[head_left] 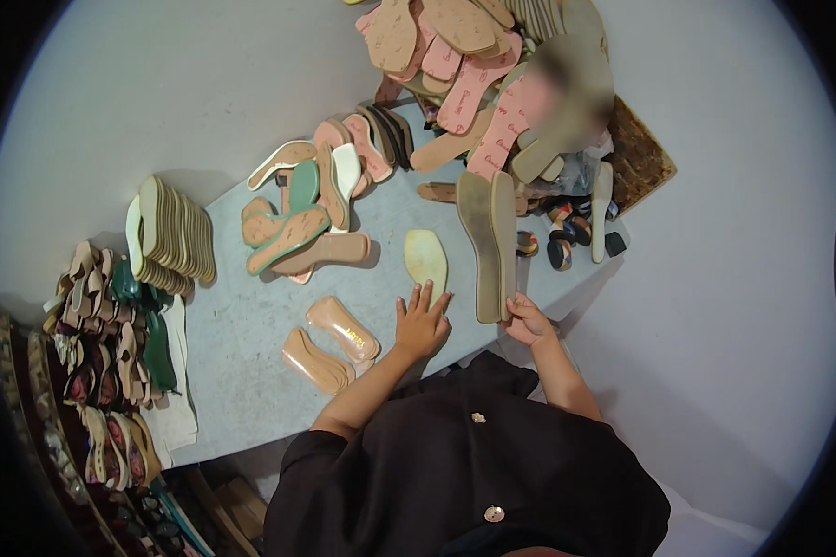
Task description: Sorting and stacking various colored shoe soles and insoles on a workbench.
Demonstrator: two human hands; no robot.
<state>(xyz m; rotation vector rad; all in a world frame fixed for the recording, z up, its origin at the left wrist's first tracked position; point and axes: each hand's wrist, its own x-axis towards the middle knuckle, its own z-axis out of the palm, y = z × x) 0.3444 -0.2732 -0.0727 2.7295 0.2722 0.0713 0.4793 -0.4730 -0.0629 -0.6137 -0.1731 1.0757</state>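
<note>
My left hand (pixel 422 323) lies flat on the grey table (pixel 241 325) with its fingers spread. Its fingertips touch the near end of a pale yellow insole (pixel 425 258). My right hand (pixel 528 320) pinches the near ends of two long olive-grey soles (pixel 489 243), which lie side by side and point away from me. Two glossy tan soles (pixel 332 344) rest just left of my left hand.
A heap of pink and tan soles (pixel 455 56) fills the table's far end. Green-edged soles (pixel 290 227) lie mid-table, and a stack of olive insoles (pixel 172 232) stands at the left. Finished sandals (pixel 102 371) crowd the far left. Small colourful pieces (pixel 563 239) and a brown mat (pixel 639 153) sit at the right.
</note>
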